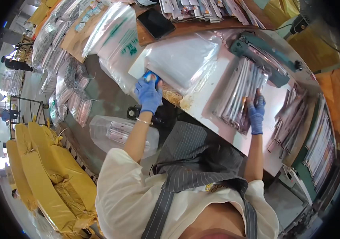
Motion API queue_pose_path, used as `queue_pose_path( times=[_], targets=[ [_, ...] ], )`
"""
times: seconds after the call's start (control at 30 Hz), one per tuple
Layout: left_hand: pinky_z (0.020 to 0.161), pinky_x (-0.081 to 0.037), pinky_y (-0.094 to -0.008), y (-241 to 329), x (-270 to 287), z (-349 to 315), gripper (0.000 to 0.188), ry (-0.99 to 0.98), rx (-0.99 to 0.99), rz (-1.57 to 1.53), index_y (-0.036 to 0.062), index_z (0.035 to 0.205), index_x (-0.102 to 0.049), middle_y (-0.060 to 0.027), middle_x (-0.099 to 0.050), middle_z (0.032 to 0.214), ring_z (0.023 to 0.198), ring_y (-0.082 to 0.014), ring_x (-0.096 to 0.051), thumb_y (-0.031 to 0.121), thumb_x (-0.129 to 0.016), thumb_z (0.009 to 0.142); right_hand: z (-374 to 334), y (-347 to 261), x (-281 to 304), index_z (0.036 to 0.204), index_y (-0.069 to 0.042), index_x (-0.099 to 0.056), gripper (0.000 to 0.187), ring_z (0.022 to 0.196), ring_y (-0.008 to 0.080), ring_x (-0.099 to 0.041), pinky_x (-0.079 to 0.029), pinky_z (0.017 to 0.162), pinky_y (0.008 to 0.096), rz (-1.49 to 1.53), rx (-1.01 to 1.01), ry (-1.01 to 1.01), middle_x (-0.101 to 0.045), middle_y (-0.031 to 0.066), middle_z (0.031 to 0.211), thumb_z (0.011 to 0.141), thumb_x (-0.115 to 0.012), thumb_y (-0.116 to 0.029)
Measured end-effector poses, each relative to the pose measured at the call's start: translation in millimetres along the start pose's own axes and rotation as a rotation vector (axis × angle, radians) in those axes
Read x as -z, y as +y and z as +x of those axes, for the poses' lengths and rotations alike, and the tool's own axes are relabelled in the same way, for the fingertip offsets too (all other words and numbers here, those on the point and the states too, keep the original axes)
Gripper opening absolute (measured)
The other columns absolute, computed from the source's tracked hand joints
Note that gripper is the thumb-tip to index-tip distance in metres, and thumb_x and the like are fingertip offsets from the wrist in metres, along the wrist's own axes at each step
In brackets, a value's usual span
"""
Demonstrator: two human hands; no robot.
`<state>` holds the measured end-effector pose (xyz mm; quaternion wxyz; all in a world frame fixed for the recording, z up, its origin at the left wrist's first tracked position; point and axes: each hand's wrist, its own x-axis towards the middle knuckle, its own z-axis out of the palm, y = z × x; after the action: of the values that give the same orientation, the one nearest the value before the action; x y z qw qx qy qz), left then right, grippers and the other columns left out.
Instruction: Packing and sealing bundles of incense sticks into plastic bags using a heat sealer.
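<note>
My left hand (149, 95), in a blue knitted glove, is closed round a small blue object (151, 75) at the left edge of the white worktable. Its kind is mostly hidden by my fingers. Just right of it lies a stack of clear plastic bags (184, 59). My right hand (256, 111), gloved alike with bare fingertips, lies against the right side of a row of flat plastic-wrapped packets (235, 93). Its fingers are stretched along the packets and do not wrap round them. Behind that row stands a green metal holder (273, 59) with slim packets in it.
More packets (287, 121) lie at the right, beside a green-edged rack (317, 147). A black phone (156, 23) rests on a brown board at the back. Yellow wrapped bales (52, 175) stand at the left. A clear bag with packets (122, 131) is below the table.
</note>
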<state>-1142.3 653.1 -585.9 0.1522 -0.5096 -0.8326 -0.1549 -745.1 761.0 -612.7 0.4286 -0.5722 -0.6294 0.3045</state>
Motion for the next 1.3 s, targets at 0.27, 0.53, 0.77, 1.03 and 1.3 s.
queue_pose_path(
  times=[0.27,0.53,0.77,1.03,1.3],
  targets=[
    [0.076,-0.042,-0.0361,55,18,92,0.019,0.03,-0.252,-0.713,0.0095,0.078,-0.059,-0.0095,-0.051,0.094,0.087,-0.028,-0.05,0.025,-0.067,0.071,-53,-21,-11,0.131,-0.012,-0.041,0.06,0.107,0.0291,-0.048,-0.04,0.089,0.0313,0.015,-0.05,-0.117,-0.042,0.0199,0.12,0.075,-0.065,-0.015],
    [0.068,-0.045,-0.0404,126,27,70,0.024,-0.474,-0.621,-0.893,0.0037,0.082,-0.058,-0.0179,-0.058,0.075,0.07,-0.0359,-0.056,0.027,-0.052,0.085,-61,-133,-33,0.108,-0.004,-0.054,0.037,0.103,0.0319,-0.049,-0.041,0.084,0.0358,-0.138,0.226,-0.04,-0.044,0.0212,0.119,0.076,-0.065,-0.019],
    [0.064,-0.043,-0.041,120,43,80,0.035,-0.162,-0.511,-0.821,-0.0009,0.075,-0.054,-0.0212,-0.055,0.072,0.067,-0.0335,-0.056,0.031,-0.048,0.088,-11,-138,-76,0.081,0.001,-0.054,0.01,0.071,0.022,-0.053,-0.045,0.062,0.0305,0.241,0.093,0.003,-0.052,0.0135,0.087,0.076,-0.059,-0.006],
    [0.065,-0.043,-0.0405,130,25,68,0.024,-0.367,-0.414,-0.987,0.0013,0.077,-0.058,-0.0207,-0.057,0.073,0.068,-0.0342,-0.054,0.023,-0.053,0.086,-1,-159,-95,0.074,0.0,-0.054,0.014,0.066,0.0236,-0.05,-0.041,0.059,0.0307,0.403,0.02,-0.144,-0.052,0.0127,0.071,0.079,-0.06,-0.013],
    [0.08,-0.04,-0.0418,120,52,68,0.022,0.078,-0.59,-0.693,0.0047,0.092,-0.057,-0.0157,-0.053,0.108,0.094,-0.0315,-0.051,0.023,-0.053,0.081,8,-141,-73,0.076,0.005,-0.055,0.01,0.072,0.0278,-0.051,-0.042,0.066,0.0331,0.04,0.333,0.136,-0.052,0.0162,0.084,0.076,-0.055,-0.005]
  ],
)
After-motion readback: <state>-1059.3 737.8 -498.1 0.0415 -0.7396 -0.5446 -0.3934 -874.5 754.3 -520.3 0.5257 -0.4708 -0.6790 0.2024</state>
